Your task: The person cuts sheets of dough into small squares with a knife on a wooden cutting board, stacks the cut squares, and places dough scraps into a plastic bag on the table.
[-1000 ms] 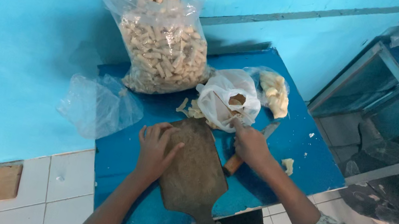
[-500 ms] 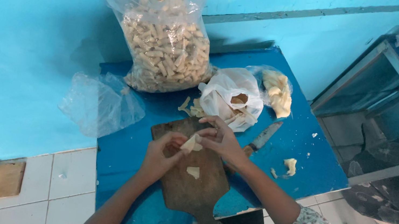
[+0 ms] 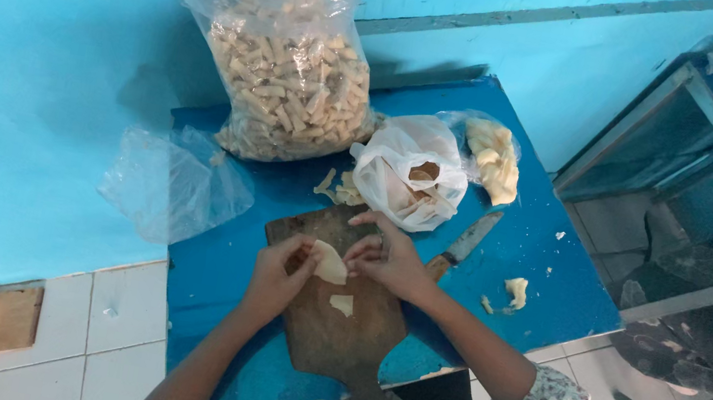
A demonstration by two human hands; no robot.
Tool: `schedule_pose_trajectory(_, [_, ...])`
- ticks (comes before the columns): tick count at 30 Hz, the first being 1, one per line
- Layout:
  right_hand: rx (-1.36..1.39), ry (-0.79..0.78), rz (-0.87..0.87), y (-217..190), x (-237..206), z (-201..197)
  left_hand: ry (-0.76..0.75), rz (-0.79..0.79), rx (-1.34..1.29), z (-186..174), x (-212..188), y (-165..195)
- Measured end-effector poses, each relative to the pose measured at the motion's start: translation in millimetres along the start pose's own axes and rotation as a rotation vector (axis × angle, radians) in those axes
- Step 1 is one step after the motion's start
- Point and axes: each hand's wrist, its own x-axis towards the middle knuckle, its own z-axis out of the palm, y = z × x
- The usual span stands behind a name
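Left hand (image 3: 277,276) and right hand (image 3: 390,260) both pinch a pale wrapper (image 3: 329,264), its long axis lying left-right.

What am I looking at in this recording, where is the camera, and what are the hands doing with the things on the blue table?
There is no machine here: a person works with two bare hands, and the single camera sits on their head, looking down. The left hand and right hand meet over a brown wooden cutting board with a handle, together holding a thin pale piece of dough-like sheet. A smaller pale scrap lies on the board. The board rests on a blue table. Behind it stand a large clear plastic bag full of pale rolled sticks, a small white plastic bag and an empty clear bag. A knife with a wooden handle lies right of the board, touched by neither hand.
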Motion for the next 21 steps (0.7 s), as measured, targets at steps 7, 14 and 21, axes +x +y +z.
schedule_pose_trajectory(7, [-1.121, 0.168, -0.574, -34.7, 12.9, -12.9, -0.007, -0.011, 0.042, -2.6, 3.3, 5.7])
schedule_pose_trajectory(14, [-1.445, 0.166, -0.619, -35.3, 39.8, -58.6, -0.204, -0.008, 0.072, -10.0, 0.1, 25.5])
schedule_pose_trajectory(21, [-1.376, 0.284, -0.575, -27.7, 43.4, -90.3, -0.349, -0.13, 0.017, -12.0, 0.0, 39.9])
